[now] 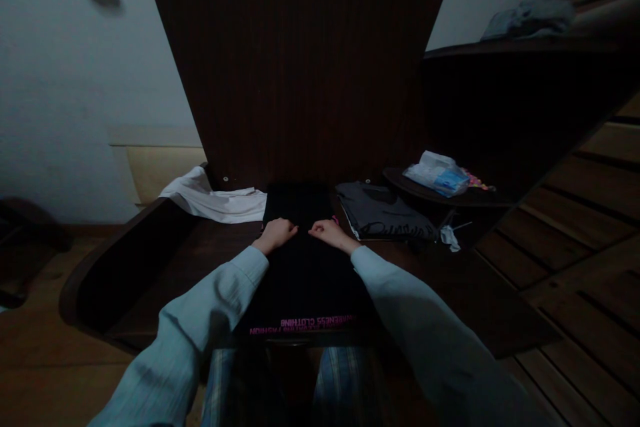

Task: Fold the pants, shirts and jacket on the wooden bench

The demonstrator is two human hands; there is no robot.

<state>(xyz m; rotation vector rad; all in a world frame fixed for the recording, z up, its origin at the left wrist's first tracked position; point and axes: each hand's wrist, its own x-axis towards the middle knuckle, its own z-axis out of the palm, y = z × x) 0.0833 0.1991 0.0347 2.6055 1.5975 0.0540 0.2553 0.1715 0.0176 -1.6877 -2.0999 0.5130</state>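
Observation:
A black garment [310, 280] with pink lettering along its near edge lies spread on the dark wooden desk in front of me. My left hand [279, 233] is closed at the garment's left side, its fingers curled onto the cloth. Opposite it, my right hand [330, 233] is closed too, with a bit of pink beside its fingers at the right side. Both hands seem to pinch the black fabric, though the fingertips are hard to make out in the dim light.
A white cloth [225, 205] lies at the back left of the desk [175, 273]. To the right is a folded dark grey garment [385, 212] with black lettering. A plastic packet [440, 175] sits on a low corner shelf, and folded cloth [530, 19] on the upper one.

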